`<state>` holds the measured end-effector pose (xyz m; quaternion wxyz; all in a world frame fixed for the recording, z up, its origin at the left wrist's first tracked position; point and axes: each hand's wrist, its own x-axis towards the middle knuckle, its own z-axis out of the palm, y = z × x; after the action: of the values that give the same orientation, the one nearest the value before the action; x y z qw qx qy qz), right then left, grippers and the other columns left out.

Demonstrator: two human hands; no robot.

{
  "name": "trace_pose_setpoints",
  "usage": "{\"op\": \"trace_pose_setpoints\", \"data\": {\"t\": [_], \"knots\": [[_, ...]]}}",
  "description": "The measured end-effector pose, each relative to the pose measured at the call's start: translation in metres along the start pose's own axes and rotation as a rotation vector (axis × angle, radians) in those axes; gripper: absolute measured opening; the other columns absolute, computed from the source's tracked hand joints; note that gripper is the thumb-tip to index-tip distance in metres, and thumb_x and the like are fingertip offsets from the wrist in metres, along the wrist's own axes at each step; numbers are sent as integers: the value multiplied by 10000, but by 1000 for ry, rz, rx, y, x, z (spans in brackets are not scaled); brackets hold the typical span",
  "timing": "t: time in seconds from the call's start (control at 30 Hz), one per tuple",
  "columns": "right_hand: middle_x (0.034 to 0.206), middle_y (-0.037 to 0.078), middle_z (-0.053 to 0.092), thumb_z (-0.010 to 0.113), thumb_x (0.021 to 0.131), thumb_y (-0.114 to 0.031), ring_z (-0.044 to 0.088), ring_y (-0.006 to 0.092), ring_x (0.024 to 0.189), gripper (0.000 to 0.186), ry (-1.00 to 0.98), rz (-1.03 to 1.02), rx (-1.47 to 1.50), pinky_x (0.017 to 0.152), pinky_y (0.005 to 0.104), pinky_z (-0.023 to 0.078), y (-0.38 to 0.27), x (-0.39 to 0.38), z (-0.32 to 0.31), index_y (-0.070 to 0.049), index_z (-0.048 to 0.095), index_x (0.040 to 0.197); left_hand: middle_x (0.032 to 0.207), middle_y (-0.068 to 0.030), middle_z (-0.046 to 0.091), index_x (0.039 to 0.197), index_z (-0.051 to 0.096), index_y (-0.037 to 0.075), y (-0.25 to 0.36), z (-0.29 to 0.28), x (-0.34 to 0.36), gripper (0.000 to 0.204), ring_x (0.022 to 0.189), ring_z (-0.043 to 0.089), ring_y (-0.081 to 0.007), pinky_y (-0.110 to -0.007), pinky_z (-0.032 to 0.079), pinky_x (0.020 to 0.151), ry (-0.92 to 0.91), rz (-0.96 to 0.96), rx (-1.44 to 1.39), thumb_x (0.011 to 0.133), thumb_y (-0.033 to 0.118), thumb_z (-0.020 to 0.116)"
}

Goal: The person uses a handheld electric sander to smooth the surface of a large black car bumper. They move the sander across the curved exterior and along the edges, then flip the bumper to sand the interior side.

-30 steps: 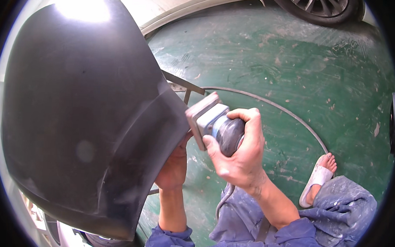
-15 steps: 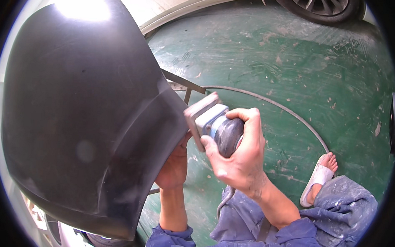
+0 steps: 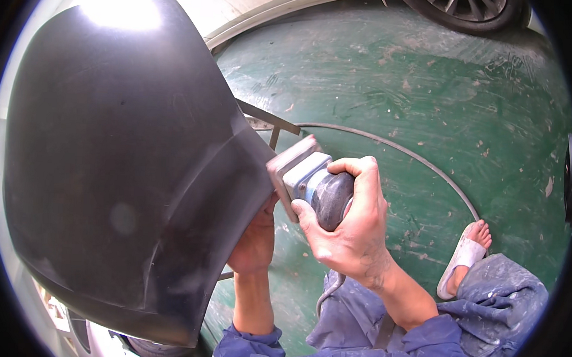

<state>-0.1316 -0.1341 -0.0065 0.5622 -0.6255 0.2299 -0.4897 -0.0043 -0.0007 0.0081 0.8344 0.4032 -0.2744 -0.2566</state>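
Observation:
A dark, matte car body panel (image 3: 110, 160) fills the left of the head view. My right hand (image 3: 360, 231) is closed around the black rounded grip of a blue-and-silver power sander (image 3: 311, 182). The sander's rectangular pad is tilted against the panel's right edge. Below it, my left hand (image 3: 251, 240) holds that same edge from underneath, its fingertips partly hidden by panel and sander. The sander's cord (image 3: 326, 296) drops from beneath my right hand.
A metal stand (image 3: 266, 118) shows behind the panel. A grey hose (image 3: 413, 156) curves across the green floor (image 3: 477, 103) to my sandalled foot (image 3: 469, 248). A pale car body (image 3: 254, 14) and wheel (image 3: 465, 11) are at the top, another wheel (image 3: 157, 347) at lower left.
The sander and both my hands have shifted very slightly down and to the right, with the same grips. The panel looks unmoved.

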Motion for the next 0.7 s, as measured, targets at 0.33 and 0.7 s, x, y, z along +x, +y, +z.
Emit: {"op": "trace_pose_setpoints", "data": {"t": [0.33,0.7], "knots": [[1056,166,577,872,765,-63,645,306,948,564,12,81,45,856,399,532,-1,0,3,11,511,1192,1601,-207,499,1549,505,34,-2,5,4,687,1474,479,-433,-602,369,1228,-41,13,-49,1036,487,554],[1074,183,560,896,750,-107,680,407,855,616,36,7,-30,691,472,569,8,2,4,2,497,1208,1628,-205,465,1550,504,38,0,7,4,689,1480,469,-434,-590,357,1241,-56,-13,-40,1034,493,552]]}}
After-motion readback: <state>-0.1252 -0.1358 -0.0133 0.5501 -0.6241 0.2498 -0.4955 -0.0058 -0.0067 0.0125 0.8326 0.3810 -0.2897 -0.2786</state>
